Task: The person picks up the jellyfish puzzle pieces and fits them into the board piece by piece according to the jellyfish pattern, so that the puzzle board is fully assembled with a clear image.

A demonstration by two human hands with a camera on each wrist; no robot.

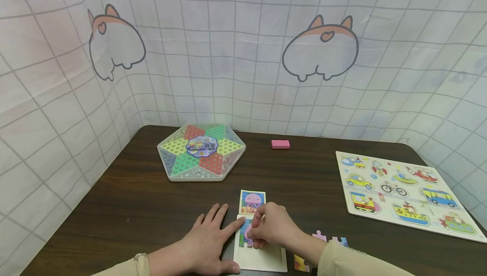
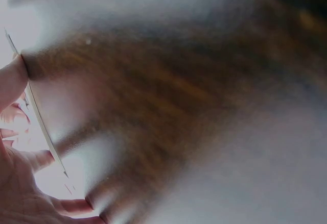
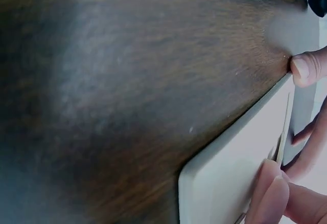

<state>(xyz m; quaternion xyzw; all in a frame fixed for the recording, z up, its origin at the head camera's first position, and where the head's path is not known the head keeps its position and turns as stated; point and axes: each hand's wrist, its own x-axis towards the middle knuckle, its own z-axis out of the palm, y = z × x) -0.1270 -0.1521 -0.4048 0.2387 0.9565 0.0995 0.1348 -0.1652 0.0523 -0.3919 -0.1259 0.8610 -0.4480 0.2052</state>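
Note:
A cream puzzle tray [image 1: 262,261] lies on the dark wooden table [image 1: 125,221], with jellyfish jigsaw pieces [image 1: 243,236] in its upper part. My left hand [image 1: 207,242] lies flat and spread on its left, thumb and index fingertip at the tray's edge. Over the pieces, my right hand [image 1: 275,225] pinches a puzzle piece, mostly hidden behind the fingers. In the right wrist view, those fingers [image 3: 271,191] are right down at the tray surface. A jellyfish picture card [image 1: 253,200] touches the tray's far edge.
Loose jigsaw pieces [image 1: 301,263] lie right of the tray, partly under the right forearm. A hexagonal Chinese checkers box [image 1: 201,151] stands at the back left, a pink block [image 1: 280,144] at the back. On the right lies a wooden vehicle puzzle board [image 1: 407,195].

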